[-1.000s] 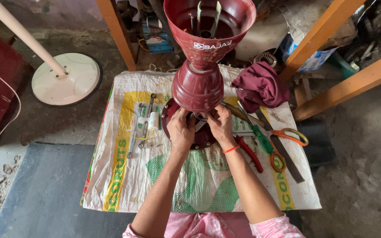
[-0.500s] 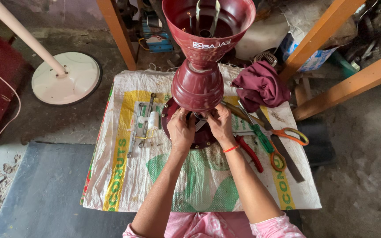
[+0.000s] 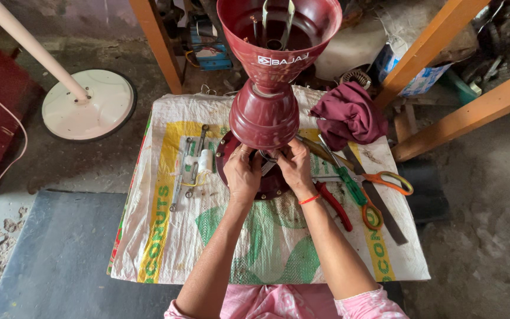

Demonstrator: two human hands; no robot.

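Both hands are working at the underside of a maroon ceiling-fan motor housing (image 3: pixel 265 115), which is standing upright in the middle of a woven plastic sack (image 3: pixel 208 248) spread over a low table. The left hand (image 3: pixel 242 172) is curling its fingers against the housing's round base plate (image 3: pixel 270 186), gripping it just below the bell-shaped cover. The right hand (image 3: pixel 296 166) is pinching at a small metal part beside the left, fingers bent tight; what exactly it is grasping is too small to tell. An orange band is circling the right wrist. To the right of the hands, red-handled pliers (image 3: pixel 333 204), a green screwdriver (image 3: pixel 349 184) and orange-handled scissors (image 3: pixel 385 189) are lying on the sack, with a crumpled maroon cloth (image 3: pixel 349 115) further back. Left of the housing, a metal bracket with a white capacitor (image 3: pixel 199 162) is resting. A white pedestal-fan base (image 3: pixel 88 105) is sitting on the floor.
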